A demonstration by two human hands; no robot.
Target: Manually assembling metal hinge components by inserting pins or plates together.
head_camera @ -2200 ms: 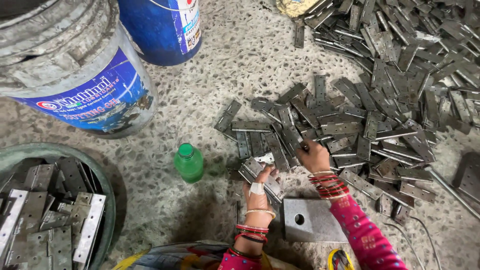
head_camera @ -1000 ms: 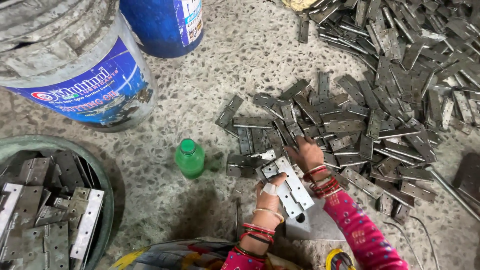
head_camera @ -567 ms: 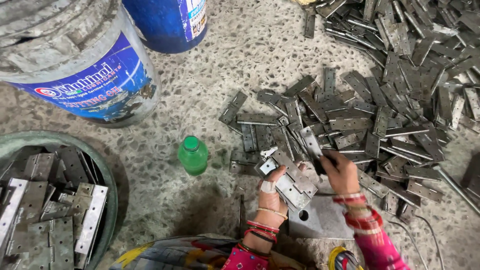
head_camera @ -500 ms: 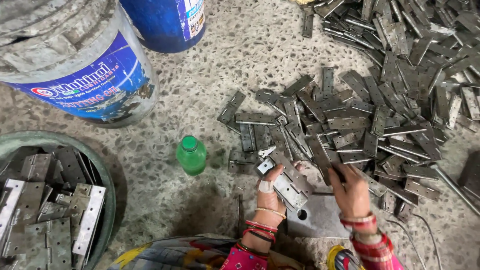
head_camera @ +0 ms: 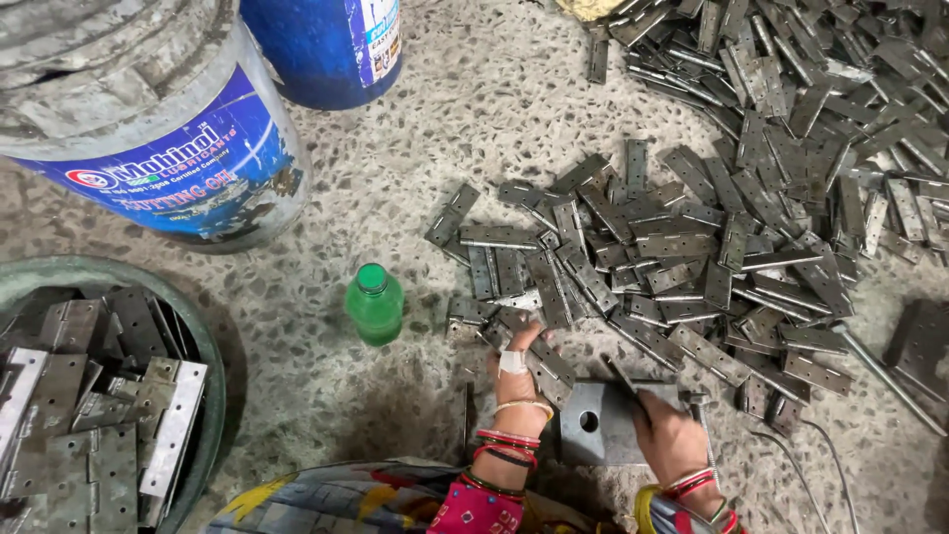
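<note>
My left hand [head_camera: 517,374], with a white bandage on one finger, grips a grey metal hinge [head_camera: 550,362] and holds it low at the left edge of a square steel block [head_camera: 591,427] with a round hole. My right hand [head_camera: 669,442] rests on the block's right side, fingers closed around a narrow dark metal piece [head_camera: 623,377] that points up and left toward the hinge. Both wrists wear red bangles. Just beyond the hands, a big loose pile of similar hinges [head_camera: 712,198] spreads over the speckled floor.
A small green bottle [head_camera: 374,305] stands left of the hands. A large grimy bucket [head_camera: 168,129] and a blue drum [head_camera: 326,44] sit at the upper left. A green tub [head_camera: 210,368] at the lower left holds several hinges. A thin steel rod [head_camera: 887,374] lies at the right.
My right hand left the pile and drew back onto the steel block, now holding a narrow piece. My left hand brought the hinge down from the pile's edge to the block.
</note>
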